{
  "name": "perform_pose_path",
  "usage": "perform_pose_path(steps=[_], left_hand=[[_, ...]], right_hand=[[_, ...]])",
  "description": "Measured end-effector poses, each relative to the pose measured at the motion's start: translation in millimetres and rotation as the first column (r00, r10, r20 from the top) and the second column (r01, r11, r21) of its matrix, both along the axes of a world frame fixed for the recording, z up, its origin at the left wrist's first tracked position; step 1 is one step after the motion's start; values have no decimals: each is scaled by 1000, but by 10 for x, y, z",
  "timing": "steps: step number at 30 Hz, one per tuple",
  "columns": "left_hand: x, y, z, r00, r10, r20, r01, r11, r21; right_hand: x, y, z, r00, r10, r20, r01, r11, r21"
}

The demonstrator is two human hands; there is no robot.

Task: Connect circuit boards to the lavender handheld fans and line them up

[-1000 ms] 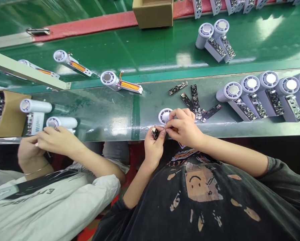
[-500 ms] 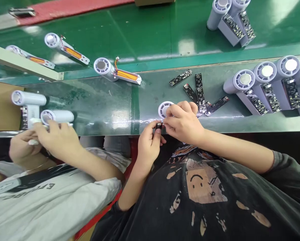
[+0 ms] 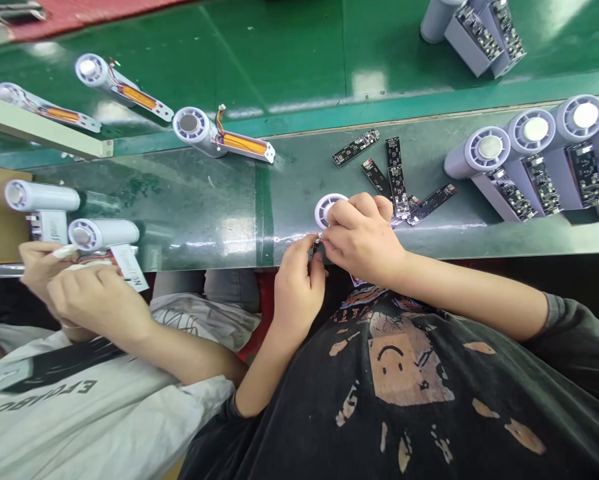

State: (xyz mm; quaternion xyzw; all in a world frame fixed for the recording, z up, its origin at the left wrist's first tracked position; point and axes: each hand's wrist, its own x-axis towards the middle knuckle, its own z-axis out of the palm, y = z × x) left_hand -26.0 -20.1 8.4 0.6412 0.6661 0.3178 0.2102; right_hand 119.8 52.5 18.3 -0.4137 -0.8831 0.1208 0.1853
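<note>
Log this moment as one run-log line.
left hand: holds small dark electronic part | right hand: fingers at same part | nearby: white vented round cap, loose black circuit boards

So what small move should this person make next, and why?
Probably bring the small dark part in the left hand up to the white fan housing. The right hand is working at that part right beside the housing, and the nearby fan units carry circuit boards, so fitting seems likely.
</note>
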Motion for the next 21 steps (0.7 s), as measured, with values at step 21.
perform_pose_path(steps=[21], left_hand=[[-26, 28, -82, 977, 62, 206, -39, 993, -115]], right_hand=[[153, 125, -44, 986, 34, -163, -44, 998, -55]])
